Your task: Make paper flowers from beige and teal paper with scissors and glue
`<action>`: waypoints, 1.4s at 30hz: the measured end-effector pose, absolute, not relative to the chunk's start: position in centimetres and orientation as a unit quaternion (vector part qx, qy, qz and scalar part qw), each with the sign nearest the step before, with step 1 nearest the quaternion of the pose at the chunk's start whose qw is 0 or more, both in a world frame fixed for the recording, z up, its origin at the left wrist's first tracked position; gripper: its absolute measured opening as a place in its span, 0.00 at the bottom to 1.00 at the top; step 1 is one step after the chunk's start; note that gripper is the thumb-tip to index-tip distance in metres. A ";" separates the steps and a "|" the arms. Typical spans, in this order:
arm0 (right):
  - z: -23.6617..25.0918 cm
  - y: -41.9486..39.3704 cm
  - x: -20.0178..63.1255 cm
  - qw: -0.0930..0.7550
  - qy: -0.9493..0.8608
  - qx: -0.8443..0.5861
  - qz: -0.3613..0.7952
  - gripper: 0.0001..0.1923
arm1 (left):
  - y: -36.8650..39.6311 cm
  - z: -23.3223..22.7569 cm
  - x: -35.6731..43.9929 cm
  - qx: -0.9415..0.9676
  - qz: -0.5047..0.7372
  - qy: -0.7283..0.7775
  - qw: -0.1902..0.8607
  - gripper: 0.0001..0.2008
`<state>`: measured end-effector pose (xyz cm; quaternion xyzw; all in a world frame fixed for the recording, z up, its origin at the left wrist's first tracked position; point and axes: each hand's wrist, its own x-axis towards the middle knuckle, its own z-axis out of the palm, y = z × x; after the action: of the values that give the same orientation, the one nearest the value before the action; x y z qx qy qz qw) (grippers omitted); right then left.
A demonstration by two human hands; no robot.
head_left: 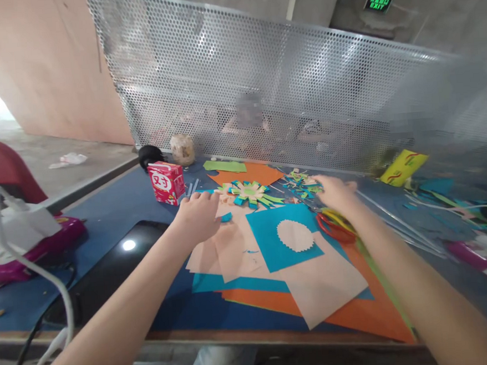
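- The left hand rests knuckles-up on pale peach paper, just left of the paper flower; its fingers are curled under, and I cannot tell whether they grip anything.
- The right hand lies to the right of the paper flower, among small blue and green paper scraps; its fingers point away from the camera and their state cannot be told.
- The paper flower, green, blue and yellow strips fanned round a centre, lies flat on the tabletop between the two hands, in front of an orange sheet.
- Red-handled scissors lie just right of and nearer than the flower, close under the right wrist; I judge a careless sweep of that arm could catch the blades or push them off the stacked sheets.
- The blue sheet with a scalloped oval hole sits loosely on the stack nearer than the flower; a nudge might slide it.
- A red carton stands upright left of the flower, closed; its contents are hidden. It could tip if the left hand swings outward.
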<state>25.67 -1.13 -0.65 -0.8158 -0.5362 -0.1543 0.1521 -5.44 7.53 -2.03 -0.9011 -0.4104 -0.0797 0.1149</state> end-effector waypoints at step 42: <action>-1.5 -4.8 18.7 0.426 -0.584 -0.621 0.303 0.06 | 4.5 -1.7 1.9 -0.751 -0.234 -0.256 -0.562 0.12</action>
<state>18.67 -4.82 -1.50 -0.6211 -0.5836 0.3033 0.4262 1.89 4.49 -1.67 -0.7509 -0.2563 -0.2343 -0.5617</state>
